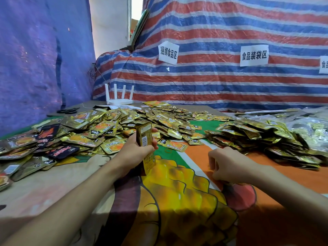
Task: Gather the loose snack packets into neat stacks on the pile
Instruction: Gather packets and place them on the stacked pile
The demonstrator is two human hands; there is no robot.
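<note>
My left hand [136, 150] grips an upright stack of gold snack packets [145, 144], standing on end on the printed cloth [186, 192]. My right hand [229, 166] rests knuckles-up on the orange part of the cloth, fingers curled down; whether it holds anything is hidden. A wide heap of loose gold and orange packets [110, 126] spreads behind and to the left of my left hand. A pile of stacked packets [262, 139] lies to the right, beyond my right hand.
A white router with antennas [119, 100] stands at the back. Black scissors [68, 110] lie at the far left edge. Clear bags of packets [310, 125] sit far right. A striped tarp with paper labels [254, 55] walls the back. A few black packets [62, 151] lie left.
</note>
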